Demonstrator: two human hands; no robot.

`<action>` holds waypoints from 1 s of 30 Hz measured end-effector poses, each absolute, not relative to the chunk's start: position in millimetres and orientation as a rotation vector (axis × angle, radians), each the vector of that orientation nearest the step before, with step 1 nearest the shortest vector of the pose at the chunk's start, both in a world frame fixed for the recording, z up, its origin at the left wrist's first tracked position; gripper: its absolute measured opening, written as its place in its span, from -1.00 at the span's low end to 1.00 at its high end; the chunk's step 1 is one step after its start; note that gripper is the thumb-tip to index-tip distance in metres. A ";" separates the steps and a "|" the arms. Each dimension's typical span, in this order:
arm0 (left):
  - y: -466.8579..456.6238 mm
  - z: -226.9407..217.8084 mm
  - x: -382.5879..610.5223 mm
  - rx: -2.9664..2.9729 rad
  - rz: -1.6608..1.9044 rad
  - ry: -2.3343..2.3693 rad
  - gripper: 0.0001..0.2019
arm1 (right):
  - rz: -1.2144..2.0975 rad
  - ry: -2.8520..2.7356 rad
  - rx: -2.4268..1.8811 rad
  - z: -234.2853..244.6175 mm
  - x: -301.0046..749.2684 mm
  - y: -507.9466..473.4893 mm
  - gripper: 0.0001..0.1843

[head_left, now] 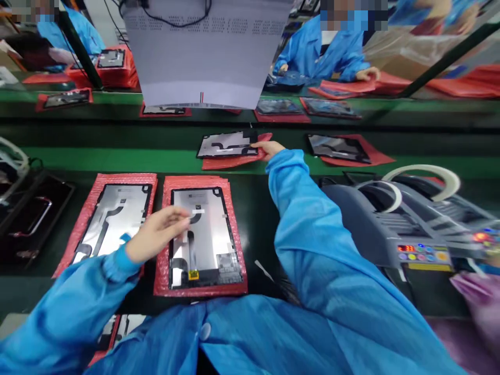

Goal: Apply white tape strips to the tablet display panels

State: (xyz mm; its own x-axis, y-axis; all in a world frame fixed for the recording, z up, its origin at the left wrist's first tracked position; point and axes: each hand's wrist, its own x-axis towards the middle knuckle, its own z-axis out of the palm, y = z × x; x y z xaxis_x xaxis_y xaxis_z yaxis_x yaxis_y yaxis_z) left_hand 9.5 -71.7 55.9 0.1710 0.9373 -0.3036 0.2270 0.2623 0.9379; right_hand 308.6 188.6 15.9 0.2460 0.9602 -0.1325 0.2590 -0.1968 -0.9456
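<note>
My right hand [272, 149] reaches to the green belt and pinches the right edge of a tablet screen [228, 143], which shows its silver back and black flex cable. A red bubble-wrap pouch [219, 164] lies beneath that screen. My left hand [162, 232] hovers over the left edge of a nearer tablet screen [211, 234], its fingers loosely stretched out and apparently holding nothing. This nearer screen rests on red bubble wrap [239, 250] and has a yellow connector piece [194, 275] at its lower end. Left of it, another silver-backed screen [117, 208] lies on red bubble wrap.
At right stand grey machines [375, 219] with curved white tubes and a lit display. On the belt [164, 159] another screen [339, 148] lies partly on red wrap. A grey panel [207, 62] hangs ahead. Co-workers in blue sit across; a black fixture [35, 219] is left.
</note>
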 end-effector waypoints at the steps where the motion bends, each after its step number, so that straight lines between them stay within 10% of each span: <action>1: -62.1 55.1 22.9 1.087 0.735 1.208 -0.57 | 1.113 -1.078 -1.595 20.5 296.7 179.5 -0.76; 13: 0.2 30.2 35.5 0.696 1.273 1.090 -0.74 | 1.378 -0.695 -0.992 42.1 189.4 -91.0 -0.74; 24: -15.1 31.2 -10.2 1.257 0.786 1.494 -0.68 | 2.276 -0.932 -0.859 28.9 214.0 -186.7 -0.65; 30: -15.9 46.4 -11.6 1.893 0.516 1.993 -0.71 | 0.709 -0.524 -1.546 -7.5 342.2 -181.4 -0.63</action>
State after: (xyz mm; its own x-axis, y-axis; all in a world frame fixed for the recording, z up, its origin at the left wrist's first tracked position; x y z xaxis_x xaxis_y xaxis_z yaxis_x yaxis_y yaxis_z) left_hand -11.6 -15.9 46.4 -0.0521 0.9986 0.0015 0.8738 0.0449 0.4842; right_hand 342.2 -181.4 -7.5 0.7036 0.6987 -0.1296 -0.0804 -0.1030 -0.9914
